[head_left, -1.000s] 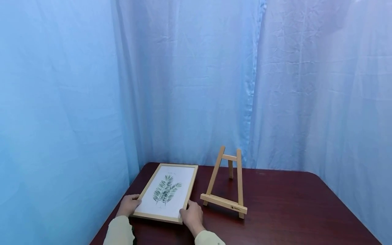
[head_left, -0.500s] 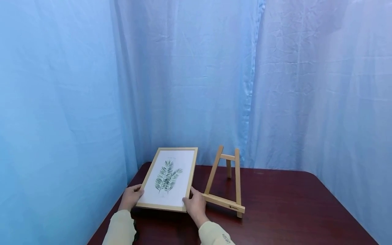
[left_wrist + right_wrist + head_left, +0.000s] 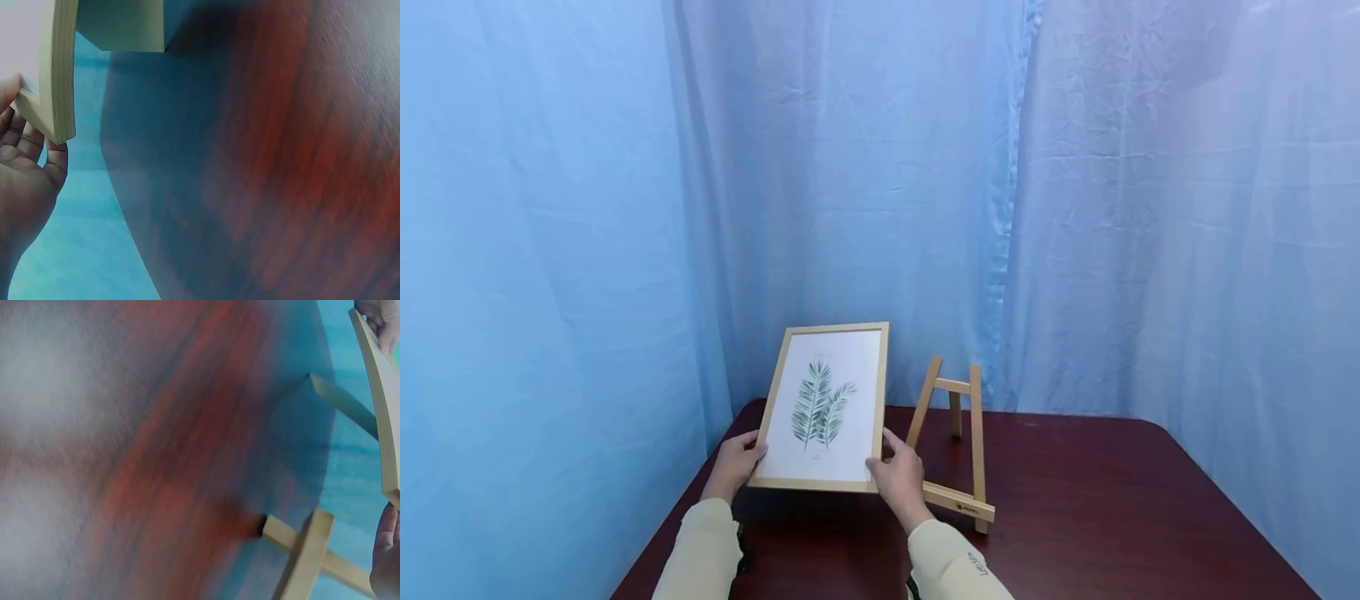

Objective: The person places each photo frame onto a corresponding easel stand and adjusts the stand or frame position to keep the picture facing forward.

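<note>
— While I jot down position, where is the framed leaf print (image 3: 822, 408)?

— Held up off the desk (image 3: 1075, 500), to the left of the easel (image 3: 977, 442). Face toward the wearer, top leaning away.

— State of each hand?

— Left hand (image 3: 736, 465) pinches the left side low down, near the bottom corner: thumb on the front, fingers behind. Right hand (image 3: 900, 477) pinches the right side at about the same height, thumb likewise in front. It covers part of the easel in the head view; whether it touches, cannot tell.

— Weight?

— Light, I'd judge: slim wooden border (image 3: 816, 484), flat build. Stiff too, so it should turn as one board. Both holds sit low, leaving the top free to tip; worth steadying there.

— Fragile?

— Treat it so. Whether glass covers the print, cannot tell. Corners would likely dent if knocked. Border looks plain and probably smooth, so a firm pinch.

— Best hold?

— Both long sides, on the wood, level with each other; higher up for better balance. Thumbs off the white face.
</note>
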The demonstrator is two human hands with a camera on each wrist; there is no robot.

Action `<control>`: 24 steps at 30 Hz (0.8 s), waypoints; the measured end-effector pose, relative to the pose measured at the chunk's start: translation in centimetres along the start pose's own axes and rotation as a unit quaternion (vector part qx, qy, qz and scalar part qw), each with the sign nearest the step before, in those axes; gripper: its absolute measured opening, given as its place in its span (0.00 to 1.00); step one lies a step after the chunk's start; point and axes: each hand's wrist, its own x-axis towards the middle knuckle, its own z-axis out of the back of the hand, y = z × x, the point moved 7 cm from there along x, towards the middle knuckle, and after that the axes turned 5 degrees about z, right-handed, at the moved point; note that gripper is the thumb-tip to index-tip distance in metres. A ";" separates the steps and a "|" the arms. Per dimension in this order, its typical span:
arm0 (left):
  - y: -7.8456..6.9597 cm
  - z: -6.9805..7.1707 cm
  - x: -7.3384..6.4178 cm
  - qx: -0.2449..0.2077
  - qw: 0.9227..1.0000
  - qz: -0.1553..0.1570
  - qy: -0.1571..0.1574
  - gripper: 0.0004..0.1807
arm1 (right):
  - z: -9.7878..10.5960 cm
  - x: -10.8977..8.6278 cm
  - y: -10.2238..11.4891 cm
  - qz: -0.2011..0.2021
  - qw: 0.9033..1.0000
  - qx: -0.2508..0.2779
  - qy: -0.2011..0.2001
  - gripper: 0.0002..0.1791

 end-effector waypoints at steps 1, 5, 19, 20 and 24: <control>-0.3 -0.1 0.0 -0.007 1.000 -0.002 0.002 0.24 | 0.3 0.2 0.1 0.001 1.000 -0.001 -0.004 0.31; -1.5 -0.6 0.1 -0.037 0.999 -0.008 0.009 0.25 | 1.4 0.8 0.2 0.007 1.000 -0.003 -0.017 0.31; -4.5 -1.5 0.4 -0.108 0.994 -0.011 0.010 0.27 | 4.1 2.6 0.8 0.015 0.999 0.027 -0.011 0.33; -4.7 -1.5 0.5 -0.109 0.994 -0.014 0.008 0.27 | 4.4 2.7 0.9 0.015 0.999 0.031 -0.008 0.33; -5.8 -1.7 0.6 -0.124 0.992 -0.034 0.007 0.28 | 5.1 3.1 0.9 0.014 0.999 0.048 0.000 0.31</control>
